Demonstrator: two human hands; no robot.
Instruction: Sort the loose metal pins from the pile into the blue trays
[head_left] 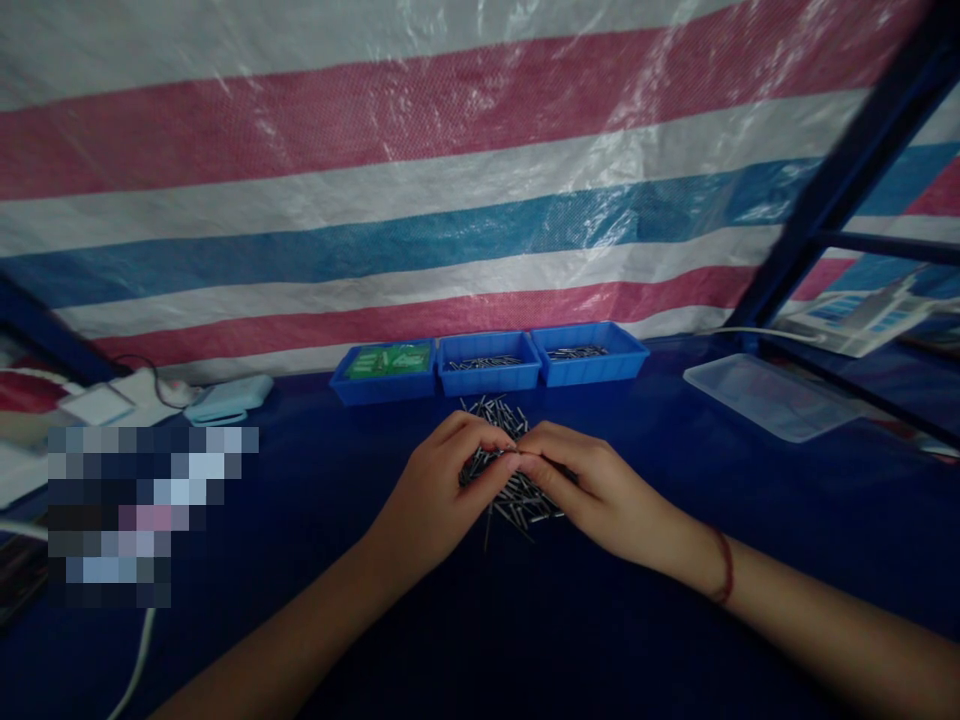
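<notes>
Left hand point(431, 490) and right hand point(607, 490) pinched narrow on a small thin piece point(514, 451), neither nearer, its long axis apparently left to right, between fingertips above the loose pile of metal pins point(517, 493) on the tabletop point(330, 445).

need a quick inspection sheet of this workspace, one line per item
surface: dark blue tabletop; its left part is partly pixelated
job's things: loose pile of thin metallic pieces; similar pieces in the middle tray and right tray; green contents in the left tray
clutter: light-blue object at left, translucent flat piece at right
grip: left hand and right hand pinch over the pile, fingertips meeting; anything between them is too small to identify
cables: white cable front left, dark cable back left
surroundings: striped sheeting, blue frame
</notes>
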